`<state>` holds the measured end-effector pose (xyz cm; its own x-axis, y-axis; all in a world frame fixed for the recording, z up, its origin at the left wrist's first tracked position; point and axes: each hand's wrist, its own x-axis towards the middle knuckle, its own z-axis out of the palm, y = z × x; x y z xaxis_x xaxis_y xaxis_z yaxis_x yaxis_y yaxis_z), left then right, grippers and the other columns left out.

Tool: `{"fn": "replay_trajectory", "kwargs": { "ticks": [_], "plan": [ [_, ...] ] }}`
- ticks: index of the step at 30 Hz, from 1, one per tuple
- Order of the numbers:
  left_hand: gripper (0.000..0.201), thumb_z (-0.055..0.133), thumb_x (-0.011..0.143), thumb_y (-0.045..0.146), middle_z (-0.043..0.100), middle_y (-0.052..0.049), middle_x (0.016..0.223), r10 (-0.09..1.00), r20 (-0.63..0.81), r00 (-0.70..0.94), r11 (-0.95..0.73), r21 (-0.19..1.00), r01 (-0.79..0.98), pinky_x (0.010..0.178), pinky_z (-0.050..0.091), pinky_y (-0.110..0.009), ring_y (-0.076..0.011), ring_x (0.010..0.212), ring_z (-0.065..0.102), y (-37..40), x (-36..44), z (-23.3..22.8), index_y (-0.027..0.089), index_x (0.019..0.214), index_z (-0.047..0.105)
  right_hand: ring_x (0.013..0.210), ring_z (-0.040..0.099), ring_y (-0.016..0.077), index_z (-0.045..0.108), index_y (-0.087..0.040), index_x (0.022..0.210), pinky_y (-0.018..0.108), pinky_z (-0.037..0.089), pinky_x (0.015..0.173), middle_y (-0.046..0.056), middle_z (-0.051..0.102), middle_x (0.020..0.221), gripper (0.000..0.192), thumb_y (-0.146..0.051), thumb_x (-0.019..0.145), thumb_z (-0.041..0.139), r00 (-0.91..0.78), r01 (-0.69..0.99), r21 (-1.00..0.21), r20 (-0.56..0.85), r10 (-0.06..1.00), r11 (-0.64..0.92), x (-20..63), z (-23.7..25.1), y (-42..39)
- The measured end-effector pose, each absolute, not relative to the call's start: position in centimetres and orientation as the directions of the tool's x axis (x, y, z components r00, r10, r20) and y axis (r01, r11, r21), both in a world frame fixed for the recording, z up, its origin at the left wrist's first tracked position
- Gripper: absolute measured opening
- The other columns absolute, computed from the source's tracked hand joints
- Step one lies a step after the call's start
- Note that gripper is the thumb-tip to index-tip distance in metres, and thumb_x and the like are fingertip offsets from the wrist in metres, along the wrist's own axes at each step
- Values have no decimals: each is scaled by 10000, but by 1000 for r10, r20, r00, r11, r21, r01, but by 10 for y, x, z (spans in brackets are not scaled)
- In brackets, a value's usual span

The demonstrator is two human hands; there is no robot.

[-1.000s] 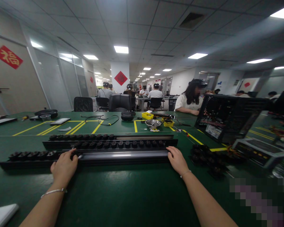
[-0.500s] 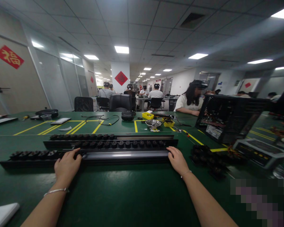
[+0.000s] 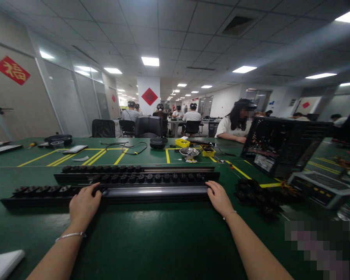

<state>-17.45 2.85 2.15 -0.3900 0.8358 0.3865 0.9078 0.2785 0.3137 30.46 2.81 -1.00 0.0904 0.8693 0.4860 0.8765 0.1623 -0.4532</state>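
Note:
A long black power track (image 3: pixel 154 191) lies across the green table in front of me, its smooth grey strip facing up. Several round black socket modules (image 3: pixel 43 190) sit in its left part. My left hand (image 3: pixel 85 200) is closed around a black socket module (image 3: pixel 98 187) on the track, left of the bare strip; its fingertips are partly hidden. At the track's right end, my right hand (image 3: pixel 218 196) grips the end with bent fingers. Just behind, a second black track (image 3: pixel 72 179) carries rows of similar modules.
Loose black modules (image 3: pixel 256 196) lie to the right, near a metal box with wires (image 3: pixel 321 186) and an open computer case (image 3: pixel 282 144). Farther back are a metal bowl (image 3: pixel 189 153), a yellow tray (image 3: pixel 182 142) and a black cable (image 3: pixel 125 147). A co-worker (image 3: pixel 233 124) sits across the table.
My left hand has shifted very slightly to the right along the track. My right hand keeps its place at the right end.

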Motion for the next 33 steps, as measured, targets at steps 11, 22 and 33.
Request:
{"fn": "replay_trajectory", "kwargs": {
  "ticks": [11,22,33],
  "plan": [
    [447,328,814,351,538,-115,1249,856,401,-325,208,308,928,1012,281,-523,-279,1123,506,26,-157,22,212,1188,531,1173,434,206,602,-156,1103,389,323,1027,93,546,1201,404,-271,817,342,87,879,-450,477,875,159,306,-12,30],
    [448,336,809,364,555,-109,1229,851,413,-325,201,315,927,1003,293,-531,-281,1115,511,26,-158,21,224,1178,548,1173,434,206,599,-140,1105,380,309,1040,96,543,1205,410,-269,818,337,92,880,-450,471,877,149,304,-11,29],
    [453,321,814,367,540,-101,1244,860,394,-324,208,307,929,1014,269,-531,-271,1135,495,25,-159,21,232,1191,533,1153,453,205,612,-157,1080,393,305,1043,93,561,1177,392,-258,808,348,83,878,-446,496,865,172,305,-12,31]
  ]
}}
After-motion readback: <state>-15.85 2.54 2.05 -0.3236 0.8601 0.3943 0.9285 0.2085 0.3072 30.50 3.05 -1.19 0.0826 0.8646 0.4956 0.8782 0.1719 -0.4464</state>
